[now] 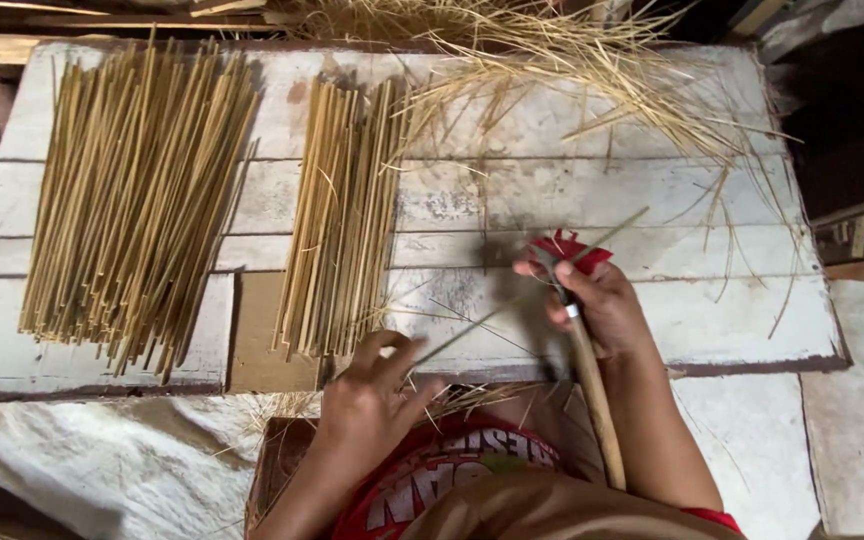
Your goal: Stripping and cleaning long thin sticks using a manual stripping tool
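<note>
Over the near board edge, right hand: fist wrapped round a long wooden-handled knife, red cloth under the thumb.
Thin strip: slants across the knife, from the red cloth down-left to the other hand.
Left hand: fingers pinching the strip's lower end.
Just beyond left hand: small bundle of sticks.
Far left: bigger bundle on the white plank board.
Top: loose shavings.

The person wears a red garment with large white printed lettering across it, a tan cloth lying over it, forearms bare, both hands unadorned.
</note>
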